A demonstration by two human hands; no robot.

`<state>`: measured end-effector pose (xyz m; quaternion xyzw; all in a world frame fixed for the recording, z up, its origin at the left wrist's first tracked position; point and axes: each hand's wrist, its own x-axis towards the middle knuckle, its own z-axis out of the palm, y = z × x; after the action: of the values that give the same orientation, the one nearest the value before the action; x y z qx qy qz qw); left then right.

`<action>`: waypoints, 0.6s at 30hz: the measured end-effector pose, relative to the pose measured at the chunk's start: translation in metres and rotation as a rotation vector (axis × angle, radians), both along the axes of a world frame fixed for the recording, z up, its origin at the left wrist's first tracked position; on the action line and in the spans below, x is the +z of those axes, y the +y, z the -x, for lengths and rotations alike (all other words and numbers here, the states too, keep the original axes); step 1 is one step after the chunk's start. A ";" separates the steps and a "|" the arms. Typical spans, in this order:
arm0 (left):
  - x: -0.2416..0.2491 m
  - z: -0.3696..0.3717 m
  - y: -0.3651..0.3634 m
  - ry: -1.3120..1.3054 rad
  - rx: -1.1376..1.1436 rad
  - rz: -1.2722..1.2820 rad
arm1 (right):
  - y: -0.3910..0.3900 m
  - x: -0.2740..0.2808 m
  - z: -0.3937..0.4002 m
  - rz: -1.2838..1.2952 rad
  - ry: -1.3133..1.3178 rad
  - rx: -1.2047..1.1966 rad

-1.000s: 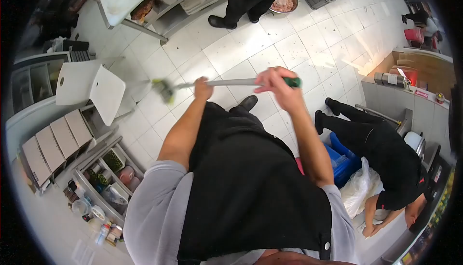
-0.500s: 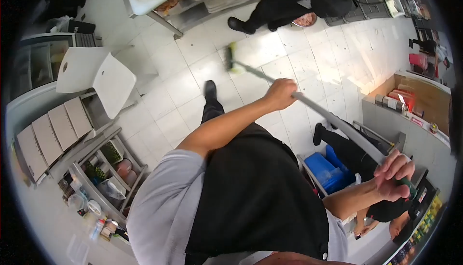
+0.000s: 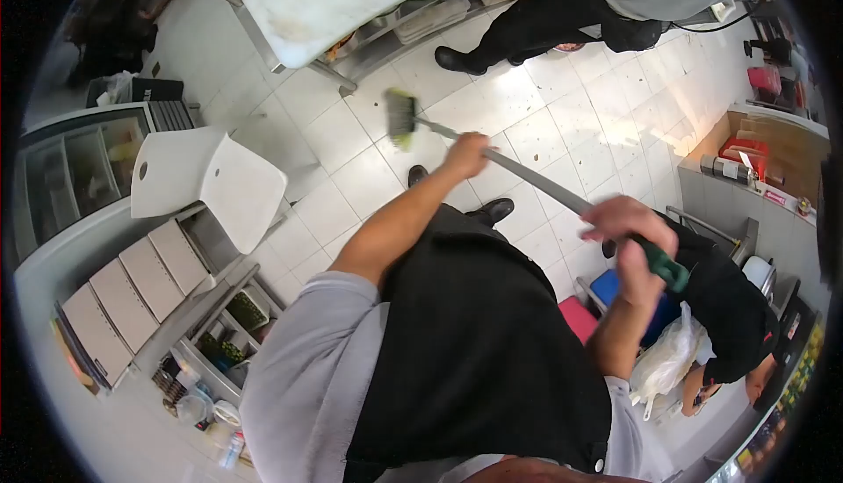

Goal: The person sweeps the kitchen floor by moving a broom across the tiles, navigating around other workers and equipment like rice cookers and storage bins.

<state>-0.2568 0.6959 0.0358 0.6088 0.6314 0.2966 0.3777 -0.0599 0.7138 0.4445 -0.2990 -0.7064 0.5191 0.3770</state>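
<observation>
A broom with a long grey handle slants across the floor in front of me. My left hand is wrapped around the lower part of its handle. Higher up, just below the green end grip, my right hand is closed on the handle, slightly blurred. The dark broom head has yellow-green bristles and is smeared by motion over the white tiles. Small bits of debris lie scattered on the floor near it.
A white folding-style chair stands at left beside shelving. A metal worktable with a white board is at the top. One co-worker stands there in dark trousers; another person bends at right beside a plastic bag.
The broom head has moved left and slightly down. Both my hands moved left, the right one also upward. My feet have shifted, and the person at right now bends near the bag.
</observation>
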 end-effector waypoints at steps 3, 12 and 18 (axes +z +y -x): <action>0.071 -0.020 0.023 0.062 -0.202 -0.133 | 0.003 0.052 -0.039 -0.025 0.115 -0.017; 0.032 0.175 -0.065 0.475 0.158 0.166 | 0.026 -0.067 0.014 0.347 0.054 0.187; -0.088 0.344 -0.159 0.728 0.426 0.737 | -0.015 -0.202 0.176 0.432 0.005 0.522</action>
<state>-0.6011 0.5369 -0.0519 0.3586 0.8921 -0.1034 0.2546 -0.2361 0.6992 0.2429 -0.1796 -0.6320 0.7365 0.1611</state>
